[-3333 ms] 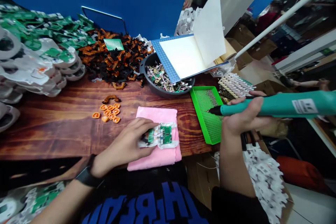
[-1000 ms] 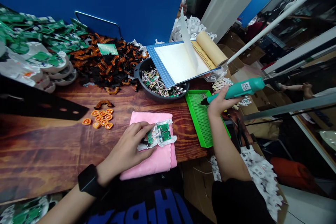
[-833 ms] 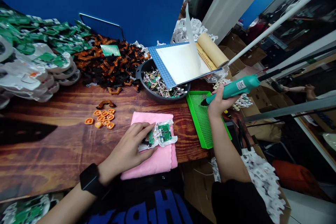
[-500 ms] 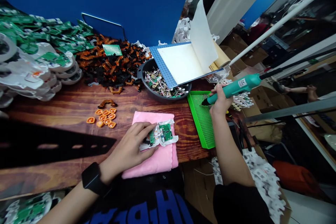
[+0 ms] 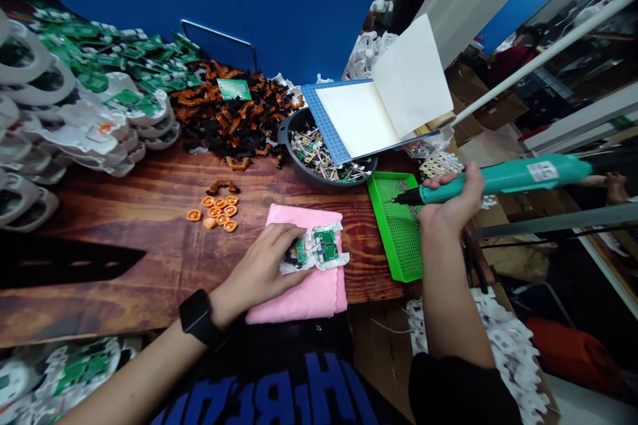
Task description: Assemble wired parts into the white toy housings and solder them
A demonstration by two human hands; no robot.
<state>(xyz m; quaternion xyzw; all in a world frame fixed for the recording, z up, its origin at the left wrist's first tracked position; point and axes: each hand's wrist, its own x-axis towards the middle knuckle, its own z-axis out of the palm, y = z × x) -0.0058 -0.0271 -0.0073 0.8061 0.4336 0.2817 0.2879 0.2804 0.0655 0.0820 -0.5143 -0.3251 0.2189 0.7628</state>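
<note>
The left hand [image 5: 259, 269] covers the near end of the small white part [image 5: 315, 249] on the pink cloth [image 5: 304, 279], so how far that part reaches under the fingers cannot be told. The tip of the teal screwdriver [image 5: 498, 179] in the right hand [image 5: 451, 202] is too small to make out, and its far end is lost among clutter at the right. The blue board [image 5: 331, 126] hides much of the dark bowl [image 5: 319, 176]. White rings [image 5: 30, 80] at the left are cut off by the edge. Pieces in the green tray [image 5: 396, 232] are too fine to name.
</note>
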